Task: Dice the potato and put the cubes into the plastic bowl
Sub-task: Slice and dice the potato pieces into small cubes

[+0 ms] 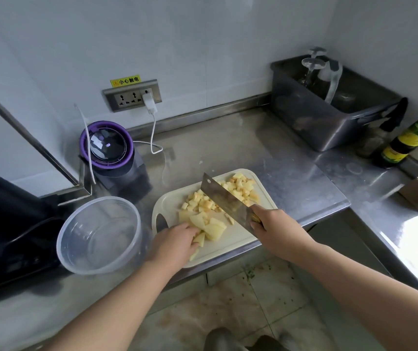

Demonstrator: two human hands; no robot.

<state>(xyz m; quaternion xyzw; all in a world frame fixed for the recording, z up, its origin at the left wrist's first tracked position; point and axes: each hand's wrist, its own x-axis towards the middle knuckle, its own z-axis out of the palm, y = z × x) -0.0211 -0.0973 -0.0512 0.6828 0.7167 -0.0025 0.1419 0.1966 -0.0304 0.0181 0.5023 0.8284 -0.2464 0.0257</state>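
Several uncut potato chunks [211, 228] lay at the near left of the board [230, 245], under the left hand [175, 243], fingers curled on them. The right hand [272, 229], fingers clamped round the cleaver [224, 201], held it just beyond them, with the plastic bowl [81, 249] further left.

Single wide-angle camera, worn on the head, looks forward and down across the steel table [228, 148], close above the cutting board [240, 239] near frame centre; the far walls [202, 46] bow, apparently from lens distortion.

Pale yellow potato cubes [230, 196] on a cream cutting board [238, 243], clear plastic bowl [99, 235], purple-rimmed black appliance [107, 148].
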